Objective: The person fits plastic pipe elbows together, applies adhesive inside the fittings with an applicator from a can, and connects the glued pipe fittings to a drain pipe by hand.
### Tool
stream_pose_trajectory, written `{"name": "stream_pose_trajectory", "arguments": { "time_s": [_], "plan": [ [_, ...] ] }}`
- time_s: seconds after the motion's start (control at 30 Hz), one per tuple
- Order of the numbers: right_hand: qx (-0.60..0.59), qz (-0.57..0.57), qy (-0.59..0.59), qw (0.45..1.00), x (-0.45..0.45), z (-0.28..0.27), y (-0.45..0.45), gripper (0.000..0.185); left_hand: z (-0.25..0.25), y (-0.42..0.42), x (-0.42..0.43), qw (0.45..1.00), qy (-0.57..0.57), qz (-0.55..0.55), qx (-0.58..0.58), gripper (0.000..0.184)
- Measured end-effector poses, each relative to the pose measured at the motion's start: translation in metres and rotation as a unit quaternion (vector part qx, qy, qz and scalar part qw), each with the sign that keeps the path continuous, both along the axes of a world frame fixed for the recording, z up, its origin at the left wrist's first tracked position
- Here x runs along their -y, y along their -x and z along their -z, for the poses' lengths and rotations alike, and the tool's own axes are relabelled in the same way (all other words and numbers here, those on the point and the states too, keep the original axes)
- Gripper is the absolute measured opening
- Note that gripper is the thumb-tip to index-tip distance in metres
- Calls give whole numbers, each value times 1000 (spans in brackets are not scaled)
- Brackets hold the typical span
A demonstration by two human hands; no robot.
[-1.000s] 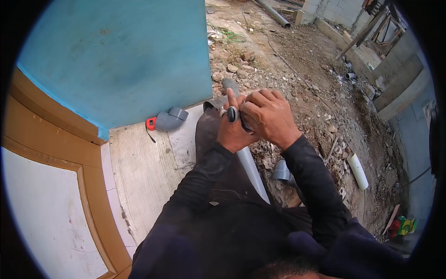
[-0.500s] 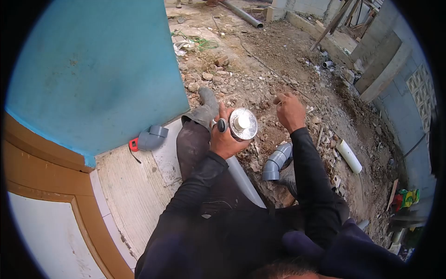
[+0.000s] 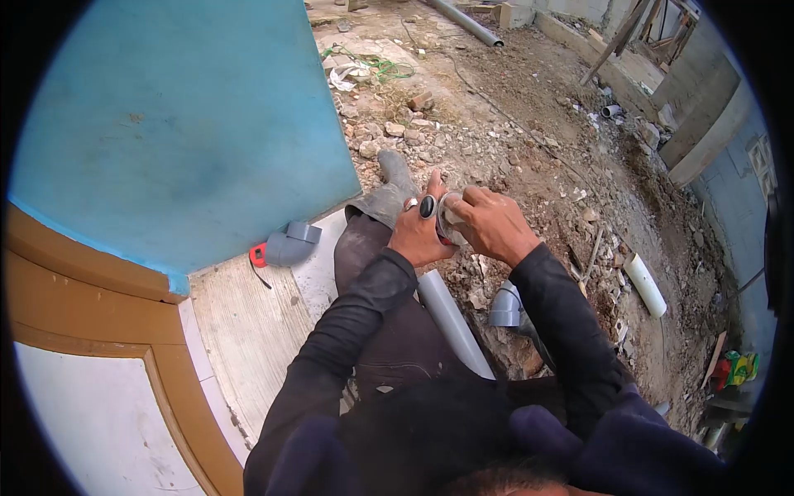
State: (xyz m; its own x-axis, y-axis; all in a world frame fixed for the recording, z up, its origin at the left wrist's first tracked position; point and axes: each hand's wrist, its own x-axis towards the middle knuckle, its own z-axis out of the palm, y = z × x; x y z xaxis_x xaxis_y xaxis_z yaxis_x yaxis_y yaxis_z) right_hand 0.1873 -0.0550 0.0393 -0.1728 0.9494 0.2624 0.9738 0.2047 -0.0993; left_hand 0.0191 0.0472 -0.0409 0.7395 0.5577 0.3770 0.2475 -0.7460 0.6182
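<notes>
No text, label, brand or number can be read. Any print on the red tape measure or the green and red packet at right is too small to make out.

Smooth matt grey plastic pipe, rough broken stone rubble, brown wood door frame, dark cloth sleeves

Both hands meet, left gripping; right fingers curled.

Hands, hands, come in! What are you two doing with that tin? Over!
Left hand holding tin. Right hand at its top. Hands cover most of it. Grey pipe just below them. Over.
</notes>
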Motion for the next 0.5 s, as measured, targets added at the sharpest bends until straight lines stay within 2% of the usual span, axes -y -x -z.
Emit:
{"name": "stream_pose_trajectory", "arguments": {
  "time_s": [0.07, 0.17, 0.2, 0.23, 0.27, 0.3, 0.43, 0.5],
  "plan": [
    [-52, 35, -6, 998, -7, 0, -11, 42, -4, -3, -9, 1000, 12, -9, -25, 138],
    [-123, 100, -6, 987, -8, 2, -19, 40, -11, -7, -25, 1000, 5, 20, 7, 139],
    [-207, 113, 7, 972, -9, 10, -26, 42, -8, -8, -28, 999, 11, 33, 14, 139],
    [-289, 128, 17, 949, -13, 20, -37, 43, -4, -12, -35, 994, 78, 61, 40, 138],
    [-367, 142, 24, 919, -16, 29, -46, 45, -1, -14, -40, 993, 83, 73, 42, 137],
    [-495, 163, 69, 851, -16, 28, -47, 44, -1, -16, -44, 992, 87, 85, 45, 136],
    [-660, 157, 93, 729, -13, 53, -69, 36, 6, -24, -56, 993, 56, 95, 30, 137],
    [-720, 151, 90, 671, -11, 66, -76, 37, 12, -25, -58, 987, 114, 103, 52, 138]
  ]
}}
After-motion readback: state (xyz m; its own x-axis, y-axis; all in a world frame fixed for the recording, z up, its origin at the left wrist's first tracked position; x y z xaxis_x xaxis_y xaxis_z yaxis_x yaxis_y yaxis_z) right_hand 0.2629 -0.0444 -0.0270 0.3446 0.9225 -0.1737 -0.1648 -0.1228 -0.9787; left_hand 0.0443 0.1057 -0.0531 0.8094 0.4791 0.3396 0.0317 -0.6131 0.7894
